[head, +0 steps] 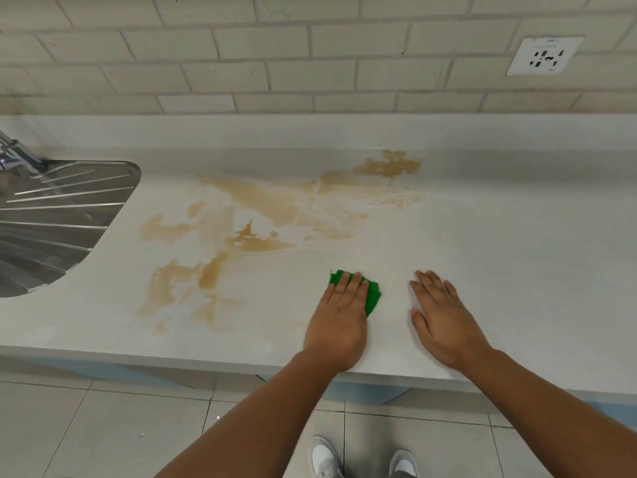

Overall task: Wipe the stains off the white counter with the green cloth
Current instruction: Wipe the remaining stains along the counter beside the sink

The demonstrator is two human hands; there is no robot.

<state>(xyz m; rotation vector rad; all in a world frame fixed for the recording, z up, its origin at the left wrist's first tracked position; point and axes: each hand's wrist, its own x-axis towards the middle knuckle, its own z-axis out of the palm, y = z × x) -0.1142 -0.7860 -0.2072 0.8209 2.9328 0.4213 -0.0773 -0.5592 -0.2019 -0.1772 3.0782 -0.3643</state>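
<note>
Left hand (339, 315) flat, pressing green cloth (370, 294) near desk (517, 270) front edge. Right hand (443, 319) open, palm down, empty. Brown stains (262, 205) largely unwiped, toward back edge; most work left.

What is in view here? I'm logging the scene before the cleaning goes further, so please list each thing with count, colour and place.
counter: one, white, across the middle
stains: several patches, tan-brown, left and centre of counter
green cloth: one, under the left hand
drainboard: one, steel, left edge
faucet: one, metal, far left
wall tiles: many, off-white, behind counter
socket: one, white, upper right wall
floor tiles: grey, below
shoes: two, grey-white, bottom
left hand: flat on cloth
right hand: flat on bare counter
</note>
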